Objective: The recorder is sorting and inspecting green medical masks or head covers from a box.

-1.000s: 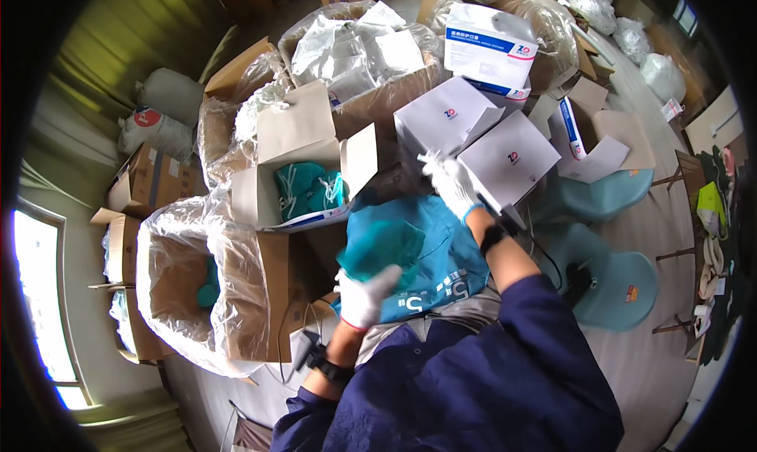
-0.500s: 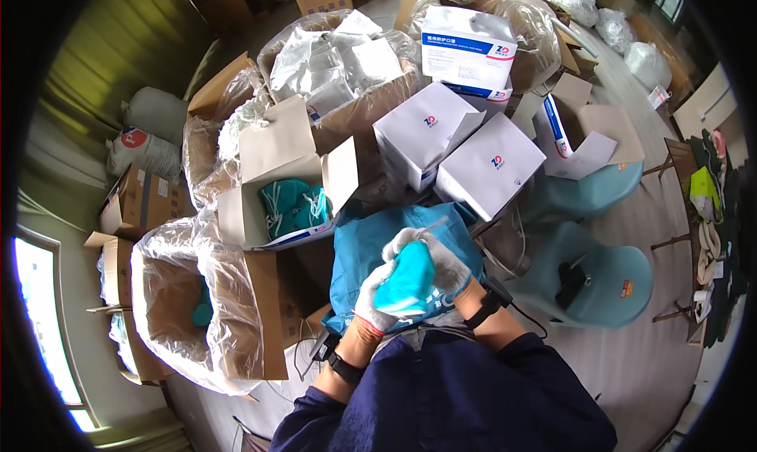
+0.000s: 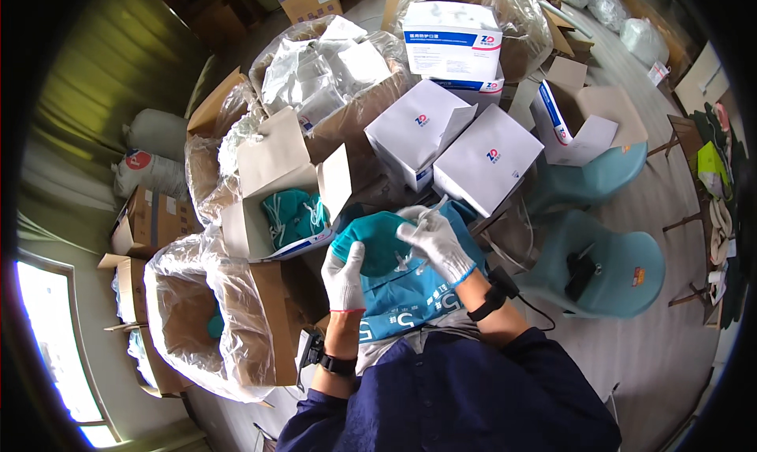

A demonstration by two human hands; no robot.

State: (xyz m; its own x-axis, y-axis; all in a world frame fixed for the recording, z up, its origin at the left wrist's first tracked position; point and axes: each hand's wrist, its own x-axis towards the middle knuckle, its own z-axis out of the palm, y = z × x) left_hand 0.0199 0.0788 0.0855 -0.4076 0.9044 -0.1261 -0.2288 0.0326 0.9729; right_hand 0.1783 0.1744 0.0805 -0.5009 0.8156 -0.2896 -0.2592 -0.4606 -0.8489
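Both of my hands wear white gloves and hold one teal face mask (image 3: 377,239) above a teal bag on my lap (image 3: 410,314). My left hand (image 3: 344,277) grips the mask's lower left edge. My right hand (image 3: 436,243) holds its right side and pinches a white strap. To the left stands an open white box (image 3: 268,215) with several teal masks inside (image 3: 293,214).
Two closed white boxes (image 3: 418,129) (image 3: 487,160) lie ahead of my hands. A plastic-lined carton (image 3: 206,314) stands at my left, another with white packets (image 3: 327,70) farther off. Two teal chairs (image 3: 607,267) (image 3: 587,180) are at my right, one with an open white box (image 3: 583,121).
My right hand came back from the white boxes to the mask. Both hands have lifted the mask slightly up and left, and the right now pinches the strap.
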